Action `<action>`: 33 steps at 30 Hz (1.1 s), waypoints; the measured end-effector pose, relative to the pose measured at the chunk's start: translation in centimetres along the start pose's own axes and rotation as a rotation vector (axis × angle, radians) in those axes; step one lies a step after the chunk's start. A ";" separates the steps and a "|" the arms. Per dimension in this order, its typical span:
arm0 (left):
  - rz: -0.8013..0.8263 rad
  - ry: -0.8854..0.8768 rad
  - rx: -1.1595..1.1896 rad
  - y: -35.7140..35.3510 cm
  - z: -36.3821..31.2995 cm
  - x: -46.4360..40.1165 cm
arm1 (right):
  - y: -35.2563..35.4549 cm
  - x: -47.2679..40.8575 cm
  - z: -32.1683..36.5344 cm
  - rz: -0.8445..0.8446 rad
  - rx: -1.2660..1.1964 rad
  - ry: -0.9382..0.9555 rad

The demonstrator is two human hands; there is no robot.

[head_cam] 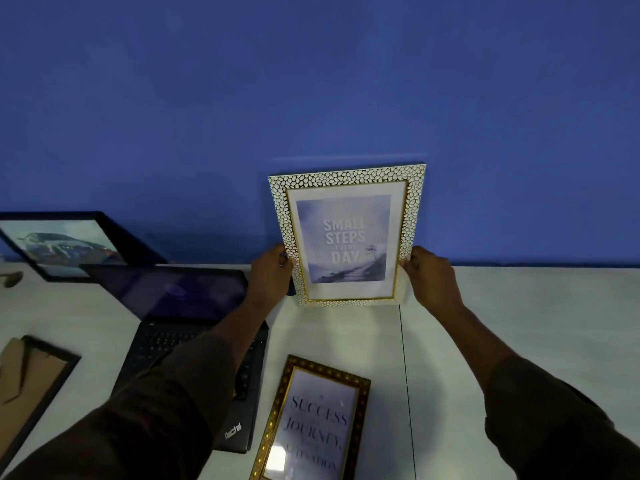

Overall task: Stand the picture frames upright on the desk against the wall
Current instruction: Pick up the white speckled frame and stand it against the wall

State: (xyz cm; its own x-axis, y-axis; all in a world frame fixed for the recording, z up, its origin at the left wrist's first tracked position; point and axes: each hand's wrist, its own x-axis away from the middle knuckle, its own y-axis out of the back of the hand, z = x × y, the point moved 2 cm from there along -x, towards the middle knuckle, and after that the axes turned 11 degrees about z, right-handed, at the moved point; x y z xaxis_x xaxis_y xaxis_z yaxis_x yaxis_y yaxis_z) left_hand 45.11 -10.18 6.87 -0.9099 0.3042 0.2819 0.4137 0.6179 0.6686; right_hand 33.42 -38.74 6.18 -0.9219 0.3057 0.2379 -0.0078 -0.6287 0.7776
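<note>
A white and gold pebble-patterned frame [346, 233] reading "Small steps every day" stands upright on the white desk [519, 313], its top leaning on the blue wall [311, 98]. My left hand [272, 271] grips its left edge and my right hand [431, 277] grips its right edge. A dark gold frame [311, 420] reading "Success" lies flat at the near centre. A black frame with a car picture [69, 245] leans against the wall at the far left. Another black frame [27, 382] lies face down at the left edge.
An open black laptop [187, 327] sits left of centre, under my left forearm. A thin seam [407, 393] runs front to back across the desk, right of the gold frame. A small dark object [12, 278] shows at the far left edge.
</note>
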 end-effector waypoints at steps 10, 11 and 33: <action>-0.039 0.036 -0.008 -2.4 -0.5 -1.1 | -0.4 -1.5 -2.6 0.063 -0.086 -0.002; -0.035 0.058 0.012 -2.4 -0.5 -1.1 | -0.4 -1.5 -2.6 0.061 -0.094 -0.011; 0.450 0.462 0.321 -6.6 10.2 17.2 | -16.1 20.2 -1.3 0.486 -0.259 -0.429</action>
State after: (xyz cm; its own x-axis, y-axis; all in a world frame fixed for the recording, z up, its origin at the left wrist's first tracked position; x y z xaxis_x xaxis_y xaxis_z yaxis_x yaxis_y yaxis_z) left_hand 27.06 -1.63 0.29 -0.5390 0.2857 0.7924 0.6754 0.7087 0.2039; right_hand 14.40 -23.38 -2.24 -0.6101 0.1682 0.7743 0.2260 -0.8996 0.3736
